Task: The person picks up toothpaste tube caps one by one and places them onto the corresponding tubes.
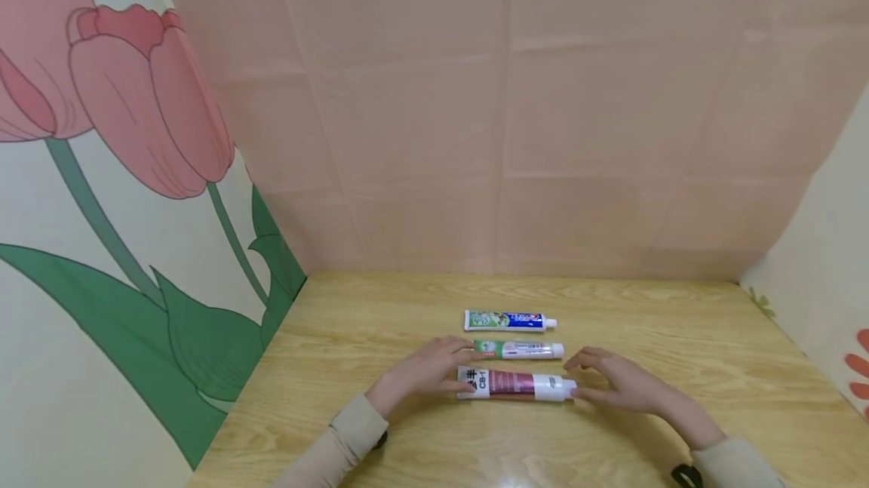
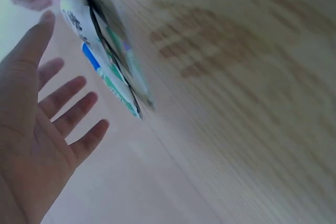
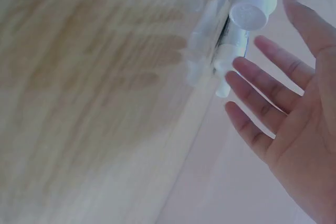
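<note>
Three toothpaste tubes lie one behind another on the wooden table, caps to the right. The nearest tube (image 1: 514, 385) is white and maroon. Behind it is a smaller green and white tube (image 1: 529, 350), and farthest back a green and blue tube (image 1: 508, 320). My left hand (image 1: 429, 369) is at the flat end of the nearest tube, thumb overlapping it and fingertips by the middle tube. At the cap end, my right hand (image 1: 623, 382) has its thumb right by the white cap (image 3: 248, 15). Both wrist views show relaxed, spread fingers with nothing gripped.
The wood-grain table (image 1: 380, 303) runs back to a pink cloth backdrop (image 1: 502, 133). A wall with painted tulips (image 1: 149, 103) borders the left side, and a pale wall (image 1: 815, 247) the right.
</note>
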The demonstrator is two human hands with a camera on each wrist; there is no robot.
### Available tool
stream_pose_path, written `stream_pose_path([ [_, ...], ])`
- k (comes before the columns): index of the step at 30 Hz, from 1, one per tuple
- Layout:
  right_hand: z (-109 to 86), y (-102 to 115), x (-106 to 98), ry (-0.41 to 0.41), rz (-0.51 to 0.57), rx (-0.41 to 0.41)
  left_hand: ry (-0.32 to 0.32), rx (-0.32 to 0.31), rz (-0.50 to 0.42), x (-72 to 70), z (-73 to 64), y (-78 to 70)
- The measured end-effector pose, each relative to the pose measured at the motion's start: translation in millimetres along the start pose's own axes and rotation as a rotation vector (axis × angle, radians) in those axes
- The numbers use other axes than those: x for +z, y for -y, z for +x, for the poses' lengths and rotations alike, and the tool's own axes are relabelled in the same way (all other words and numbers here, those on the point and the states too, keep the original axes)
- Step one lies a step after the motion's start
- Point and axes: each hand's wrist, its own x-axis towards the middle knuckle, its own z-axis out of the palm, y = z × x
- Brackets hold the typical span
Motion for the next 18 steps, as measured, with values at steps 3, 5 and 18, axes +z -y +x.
stream_pose_path([
  [3, 5.0, 2, -3, -0.042, -0.047, -0.015, -0.033, -0.009, 0.035, -1.5, 1.4, 1.0],
  [5, 8.8, 4, -5, -0.062, -0.06, -0.022, -0.054, -0.019, 0.06, -2.3, 3.4, 2.3],
  [18, 29.6, 8, -15, -0.081, -0.154, -0.063, -0.175, -0.082, 0.165, -15.1, 10.6, 3.3],
])
